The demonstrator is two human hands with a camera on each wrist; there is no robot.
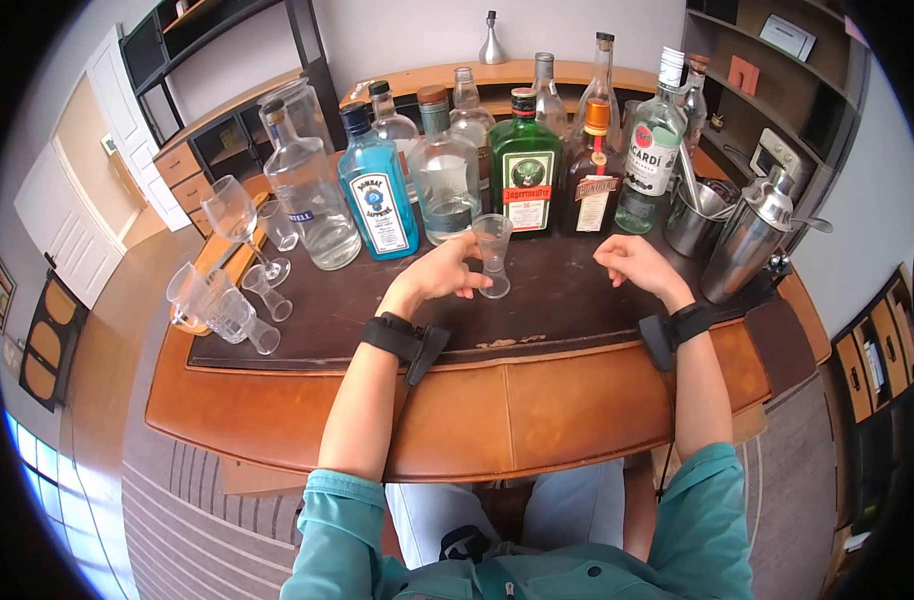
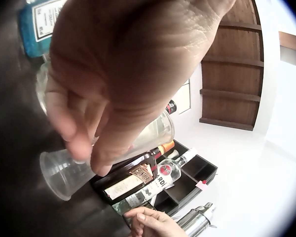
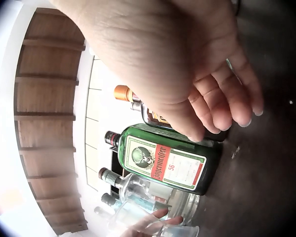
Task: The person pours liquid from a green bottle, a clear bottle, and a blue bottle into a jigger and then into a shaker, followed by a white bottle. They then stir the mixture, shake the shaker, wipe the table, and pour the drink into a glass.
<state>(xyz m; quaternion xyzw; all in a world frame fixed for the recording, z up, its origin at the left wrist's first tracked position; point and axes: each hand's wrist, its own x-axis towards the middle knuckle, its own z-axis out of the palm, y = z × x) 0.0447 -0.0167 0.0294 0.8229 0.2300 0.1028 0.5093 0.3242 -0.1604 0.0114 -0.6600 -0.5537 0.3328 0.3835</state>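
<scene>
My left hand (image 1: 445, 268) pinches a clear hourglass-shaped glass (image 1: 494, 243) at its narrow waist, thumb and fingers closing from the left. The glass stands upright on the dark desk mat (image 1: 557, 300), in front of the green Jägermeister bottle (image 1: 529, 165). In the left wrist view, the flared foot of the glass (image 2: 56, 173) shows below the fingertips. To the right, my right hand (image 1: 639, 268) hovers over the mat with loosely bent fingers and nothing in it. Nearest to it are the orange-capped Cointreau bottle (image 1: 590, 175) and the Bacardi bottle (image 1: 652, 150).
At the left stand a stemmed glass (image 1: 233, 215) and several smaller glasses, some lying on their sides. A blue Bombay Sapphire bottle (image 1: 379, 195) and a tall clear bottle (image 1: 312, 195) stand left of centre. A steel shaker (image 1: 747, 240) and a metal cup (image 1: 689, 232) with bar tools are at the right.
</scene>
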